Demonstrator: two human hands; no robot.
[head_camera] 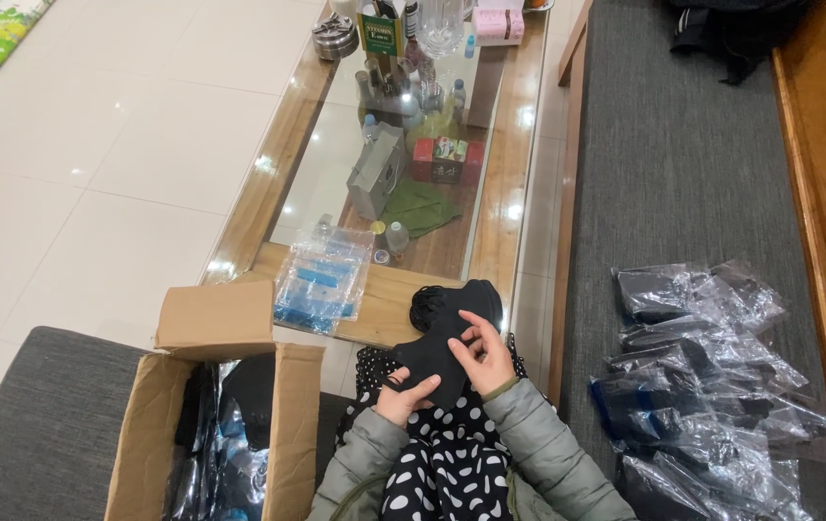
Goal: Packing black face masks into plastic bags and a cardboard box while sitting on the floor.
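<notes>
Both of my hands hold a black fabric piece (444, 333) over my lap, which is covered by black cloth with white dots. My left hand (405, 394) grips its lower edge near a thin loop. My right hand (483, 357) pinches the fabric's right side, fingers bent on it. The upper end of the fabric reaches the near edge of a glass-topped wooden table (500, 207).
An open cardboard box (283, 425) with dark items in clear bags stands at my left on a grey cushion. Flat clear plastic bags (321, 280) lie on the table's near corner. Several bagged dark items (707, 386) are piled on the grey seat at my right. Bottles and boxes crowd the table's far end.
</notes>
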